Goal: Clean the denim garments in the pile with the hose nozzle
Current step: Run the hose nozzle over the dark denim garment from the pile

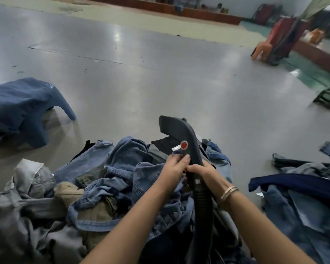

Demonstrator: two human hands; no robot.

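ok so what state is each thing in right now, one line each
hose nozzle: lifted above the pile, mouth off the fabric
right hand: grips the nozzle's neck
left hand: fingers on the nozzle by its red button
denim pile: crumpled heap on the floor
plastic stool: upright, denim draped over it
second denim heap: lying loose at the right

Both forearms are bare, with no sleeves visible up to the frame edge at 6 o'clock. The right wrist wears thin gold-coloured bangles (229, 192), a few stacked together. The left hand (172, 169) shows no ring.
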